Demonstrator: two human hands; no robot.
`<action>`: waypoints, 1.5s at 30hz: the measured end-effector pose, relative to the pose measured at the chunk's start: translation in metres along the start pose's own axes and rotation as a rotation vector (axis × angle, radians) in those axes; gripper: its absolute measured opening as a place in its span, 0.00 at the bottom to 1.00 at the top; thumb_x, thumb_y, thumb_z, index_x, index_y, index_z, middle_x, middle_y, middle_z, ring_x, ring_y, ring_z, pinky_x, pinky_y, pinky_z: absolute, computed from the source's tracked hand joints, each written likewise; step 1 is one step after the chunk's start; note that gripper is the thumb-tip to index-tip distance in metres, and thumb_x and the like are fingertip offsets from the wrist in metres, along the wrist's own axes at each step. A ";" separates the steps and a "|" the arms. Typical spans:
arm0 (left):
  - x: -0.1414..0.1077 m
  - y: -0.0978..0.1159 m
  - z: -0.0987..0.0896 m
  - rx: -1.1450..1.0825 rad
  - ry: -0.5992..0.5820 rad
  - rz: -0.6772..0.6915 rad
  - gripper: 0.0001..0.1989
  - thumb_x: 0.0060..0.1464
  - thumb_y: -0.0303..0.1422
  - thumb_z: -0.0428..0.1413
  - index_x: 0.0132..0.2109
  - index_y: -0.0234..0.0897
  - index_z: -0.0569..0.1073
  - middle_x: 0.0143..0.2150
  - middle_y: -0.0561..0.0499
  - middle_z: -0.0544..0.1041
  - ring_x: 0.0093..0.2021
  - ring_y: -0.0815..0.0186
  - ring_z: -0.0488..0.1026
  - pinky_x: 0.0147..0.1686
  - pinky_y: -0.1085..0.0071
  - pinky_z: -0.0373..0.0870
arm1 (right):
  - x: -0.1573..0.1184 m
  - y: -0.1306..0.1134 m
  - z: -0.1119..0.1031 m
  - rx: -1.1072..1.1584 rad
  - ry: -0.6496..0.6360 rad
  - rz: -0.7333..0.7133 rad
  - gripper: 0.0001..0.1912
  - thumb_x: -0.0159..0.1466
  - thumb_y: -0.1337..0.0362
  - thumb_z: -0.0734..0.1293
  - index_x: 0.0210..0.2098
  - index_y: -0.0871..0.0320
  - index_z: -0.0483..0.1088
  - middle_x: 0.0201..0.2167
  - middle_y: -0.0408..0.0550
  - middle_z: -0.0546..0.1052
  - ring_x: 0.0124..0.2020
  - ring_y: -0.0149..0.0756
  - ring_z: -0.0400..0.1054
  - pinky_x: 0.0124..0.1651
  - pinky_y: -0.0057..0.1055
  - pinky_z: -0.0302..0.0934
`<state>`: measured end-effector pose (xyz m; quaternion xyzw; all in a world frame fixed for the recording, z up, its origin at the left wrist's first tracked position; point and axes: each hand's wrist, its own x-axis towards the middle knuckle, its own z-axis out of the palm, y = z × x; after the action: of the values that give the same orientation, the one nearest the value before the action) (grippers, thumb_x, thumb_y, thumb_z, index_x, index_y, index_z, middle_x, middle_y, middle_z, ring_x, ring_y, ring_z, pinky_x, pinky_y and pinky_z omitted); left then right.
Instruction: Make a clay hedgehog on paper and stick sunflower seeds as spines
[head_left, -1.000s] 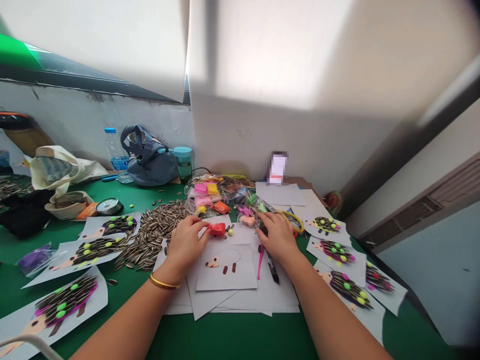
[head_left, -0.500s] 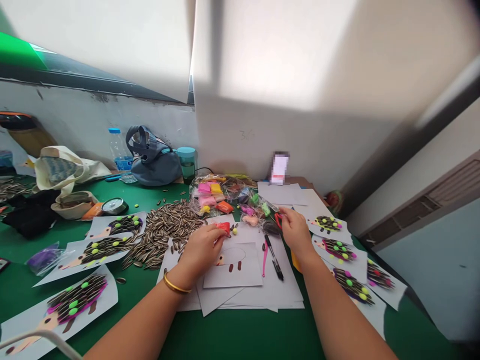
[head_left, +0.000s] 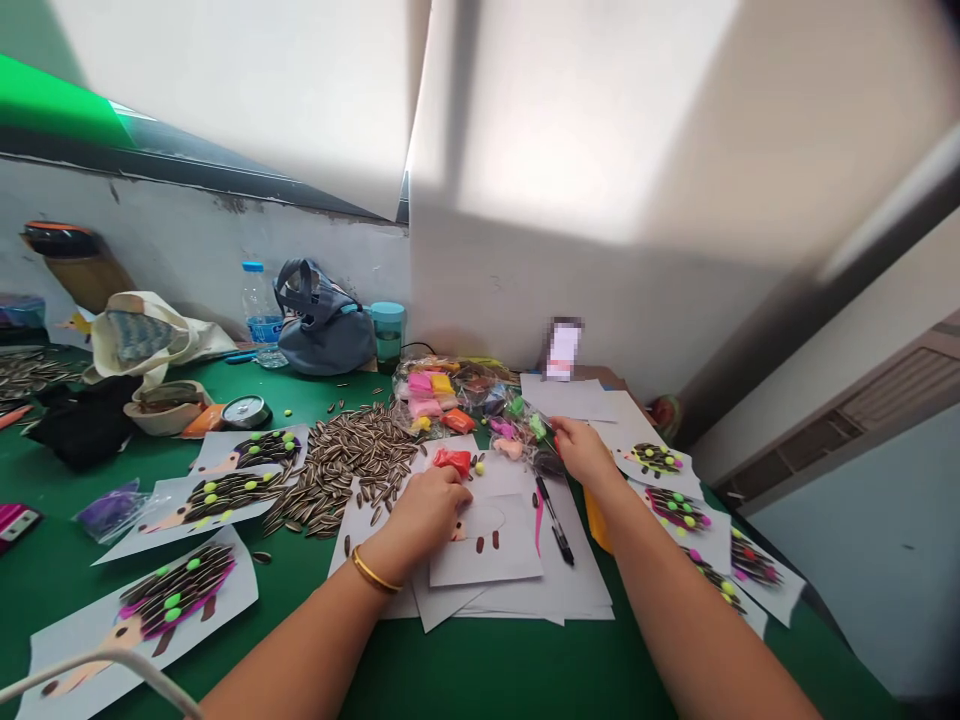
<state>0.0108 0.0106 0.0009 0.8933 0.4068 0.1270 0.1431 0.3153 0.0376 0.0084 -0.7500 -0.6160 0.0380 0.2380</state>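
My left hand (head_left: 429,512), with a gold bangle at the wrist, is closed at a small red packet of clay (head_left: 452,461) above the drawing sheet. On that white sheet (head_left: 487,565) are a curved outline, a peach-coloured snout partly covered by my fingers, and two brown feet (head_left: 487,541). My right hand (head_left: 589,458) is closed around the red handles of a pair of scissors (head_left: 541,412), whose blades point toward the clay packets. Just left of my right wrist lie a black pen (head_left: 553,520) and a pink modelling tool (head_left: 538,520). A small yellow-green ball (head_left: 479,468) sits beside the red packet.
Sunflower seeds (head_left: 345,460) are heaped on the left. Colourful clay packets (head_left: 431,392) lie behind the sheets. Finished hedgehog pictures (head_left: 169,600) flank both sides. At the back stand a blue-grey bag (head_left: 322,330), a teal-lidded cup (head_left: 388,335) and a phone (head_left: 562,350).
The view has turned a little left. My left hand has shifted slightly back with the red packet, which now shows more of its surface. My right hand stays at the scissors, covering more of the handles.
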 end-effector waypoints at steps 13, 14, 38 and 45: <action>0.002 -0.003 0.002 0.059 0.041 0.010 0.17 0.55 0.24 0.52 0.46 0.43 0.81 0.42 0.47 0.78 0.43 0.59 0.74 0.42 0.65 0.67 | 0.039 -0.015 0.012 -0.229 -0.133 0.159 0.11 0.56 0.56 0.70 0.36 0.52 0.81 0.42 0.56 0.79 0.48 0.53 0.71 0.47 0.43 0.62; 0.002 -0.003 0.002 0.056 0.041 0.009 0.17 0.55 0.25 0.52 0.46 0.43 0.81 0.42 0.47 0.78 0.44 0.59 0.74 0.42 0.65 0.67 | 0.039 -0.015 0.011 -0.214 -0.120 0.160 0.11 0.57 0.56 0.69 0.36 0.52 0.81 0.42 0.56 0.79 0.48 0.53 0.71 0.47 0.42 0.62; 0.002 -0.001 0.003 -0.003 0.092 0.018 0.14 0.56 0.26 0.54 0.45 0.42 0.81 0.43 0.47 0.79 0.46 0.58 0.75 0.44 0.63 0.68 | -0.013 -0.060 0.003 0.086 -0.202 -0.180 0.07 0.60 0.59 0.68 0.35 0.55 0.77 0.39 0.47 0.75 0.40 0.37 0.69 0.40 0.29 0.58; 0.002 0.000 0.000 -0.009 0.080 0.025 0.15 0.56 0.25 0.54 0.45 0.42 0.81 0.42 0.48 0.79 0.46 0.59 0.74 0.45 0.64 0.68 | 0.001 -0.072 0.010 0.028 -0.211 -0.182 0.15 0.66 0.54 0.63 0.38 0.53 0.79 0.38 0.47 0.76 0.40 0.37 0.69 0.39 0.28 0.57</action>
<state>0.0124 0.0118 0.0014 0.8919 0.4003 0.1663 0.1290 0.2468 0.0506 0.0289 -0.6795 -0.7024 0.1036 0.1849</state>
